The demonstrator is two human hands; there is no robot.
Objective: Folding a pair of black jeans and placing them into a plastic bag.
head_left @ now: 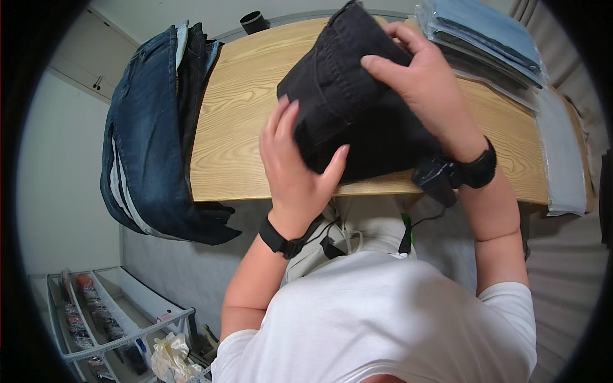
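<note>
Both my hands are on a folded black denim garment above the wooden table. My right hand grips its upper right edge, thumb on the near face and the other fingers partly hidden behind. At its lower left, my left hand rests against the side with fingers and thumb spread. The garment's lower part lies by the table's front edge. Several pairs of jeans in dark blue, black and lighter tones are draped over the table's left end.
Folded denim in clear plastic bags is stacked at the back right. A flat plastic packet lies along the right edge. A black cylindrical container stands behind the table. A rack with compartments holding wrapped items is at lower left.
</note>
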